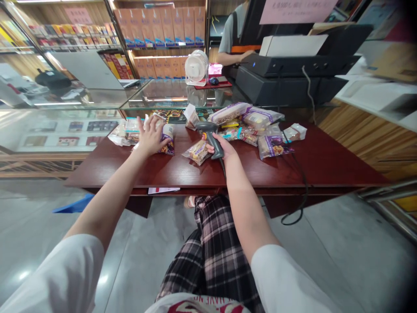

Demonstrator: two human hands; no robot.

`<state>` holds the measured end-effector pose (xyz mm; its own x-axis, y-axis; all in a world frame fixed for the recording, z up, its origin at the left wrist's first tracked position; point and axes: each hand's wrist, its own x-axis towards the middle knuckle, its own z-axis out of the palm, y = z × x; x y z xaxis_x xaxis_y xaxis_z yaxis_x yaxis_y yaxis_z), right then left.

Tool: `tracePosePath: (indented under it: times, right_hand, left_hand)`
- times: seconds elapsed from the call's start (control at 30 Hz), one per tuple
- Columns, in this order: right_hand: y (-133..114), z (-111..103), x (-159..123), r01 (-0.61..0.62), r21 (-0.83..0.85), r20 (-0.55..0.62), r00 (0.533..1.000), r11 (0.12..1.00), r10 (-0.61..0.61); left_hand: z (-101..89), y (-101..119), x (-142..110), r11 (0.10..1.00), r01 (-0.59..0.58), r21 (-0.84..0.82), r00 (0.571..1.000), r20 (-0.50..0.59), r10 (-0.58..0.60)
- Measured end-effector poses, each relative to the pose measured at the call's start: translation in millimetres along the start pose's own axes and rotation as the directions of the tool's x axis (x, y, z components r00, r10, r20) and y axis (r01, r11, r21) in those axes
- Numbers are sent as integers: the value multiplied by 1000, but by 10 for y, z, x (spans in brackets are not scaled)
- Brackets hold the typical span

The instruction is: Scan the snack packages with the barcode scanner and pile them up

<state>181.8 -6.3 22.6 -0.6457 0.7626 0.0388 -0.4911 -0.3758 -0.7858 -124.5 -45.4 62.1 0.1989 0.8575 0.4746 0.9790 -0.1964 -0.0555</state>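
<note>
Here's the head view, and the right hand (221, 147) is wrapped around the handle of a barcode scanner (211, 139), a firm grasp with the scanner's nose pointing up and away. Just beside it, on the left, lies a wrapped pastry packet (197, 152). The left hand (150, 135) is open, fingers (142, 124) spread wide, right over a snack packet (167, 140) and seemingly touching it, though the contact is hard to call from here. Beyond the hands, a heap of snack packets (247, 126) sprawls across the far half of the table, with a purple packet (272, 146) out on the right edge of the heap.

All of this sits on a dark red table (97, 170), and the scanner's black cord (302, 191) drops over its front edge. Behind it runs a glass counter (182, 93) carrying a small white fan (196, 67) and a mouse (214, 81). Further right, a co-worker (228, 39) has a hand on a big black printer (286, 74). Back on the wall, shelves of boxes (159, 26) stand in rows. Down below, plaid trousers (208, 248) cover the person's lap, above a grey floor (325, 261).
</note>
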Motion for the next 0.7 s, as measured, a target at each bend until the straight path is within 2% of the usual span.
tracePosePath:
  times: [0.1, 0.2, 0.3, 0.4, 0.5, 0.6, 0.7]
  right_hand:
    - [0, -6, -10, 25, 22, 0, 1000, 999, -25]
    - [-25, -16, -45, 87, 53, -27, 996, 995, -86]
    - [-73, -49, -88, 162, 94, -74, 985, 982, -156]
    - [-120, -101, -115, 193, 137, -112, 978, 972, -178]
    - [-143, -141, -118, 182, 160, -113, 980, 970, -165]
    - [-140, -146, -109, 170, 179, -112, 982, 969, -152]
    - [-131, -124, -104, 155, 188, -113, 984, 970, -135]
  left_hand:
    - [15, 263, -94, 987, -107, -119, 994, 9, 109]
    - [162, 530, -190, 950, -211, -231, 970, 67, 232]
    - [366, 689, -257, 919, -174, -354, 972, 87, 218]
    - [491, 717, -282, 871, -144, -469, 978, 67, 197]
    - [505, 689, -286, 830, -215, -514, 964, 27, 266]
    - [492, 675, -293, 844, -223, -488, 961, 33, 273]
    - [490, 691, -309, 888, -148, -436, 982, 40, 184]
